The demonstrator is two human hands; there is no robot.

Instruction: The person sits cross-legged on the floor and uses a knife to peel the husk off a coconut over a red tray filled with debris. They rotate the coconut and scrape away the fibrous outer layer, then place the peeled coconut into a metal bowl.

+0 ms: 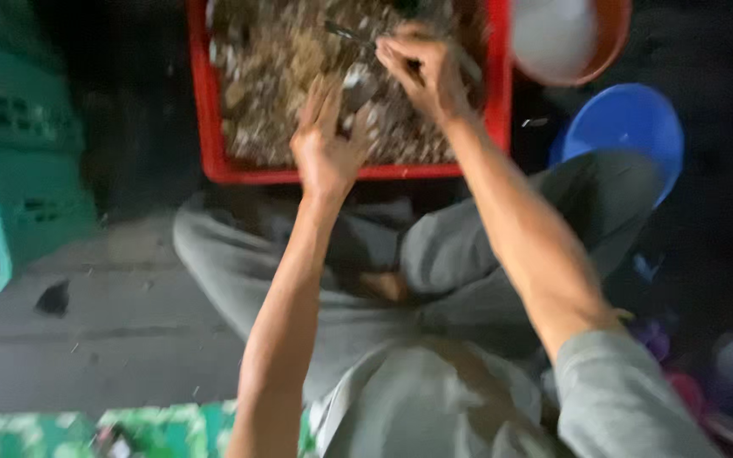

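**Blurred frame: both hands over the red crate, small grey piece in the left**

Whole shot is motion-blurred, so expect soft edges everywhere. Far left, a teal crate (10, 153) is cut off by the frame edge; only its slotted side shows. Bottom left, green printed sheets (146, 428) are cropped by the lower edge and too smeared to make out. A small dark scrap (54, 297) lies on the grey floor (129, 331); what it is cannot be told.

Your left hand (326, 144) reaches up over the near wall of the red crate (207, 110), fingers half curled and spread upward. It cups a small grey piece (358, 87) against the fingertips; the hold looks loose, not a tight fist. The piece's long axis seems to run from lower left to upper right, tilted toward your right hand, but the blur hides its real shape and ends.

The crate's top is cut off by the frame. Its fill is a brownish-grey heap of small bits (282, 59), none separable.

Your right hand (422, 72) hovers just beside the left, fingers pinched together over the heap. A thin dark tool (345, 32) sticks out leftward from the pinch, roughly horizontal; whether the fingers truly clamp it cannot be told.

Right of the crate, an orange bowl (612, 25) with a pale inside is cropped at the top, and a blue bowl (629, 123) sits partly hidden behind your grey-trousered knee (587, 195). Bottom right is dark clutter, unreadable.
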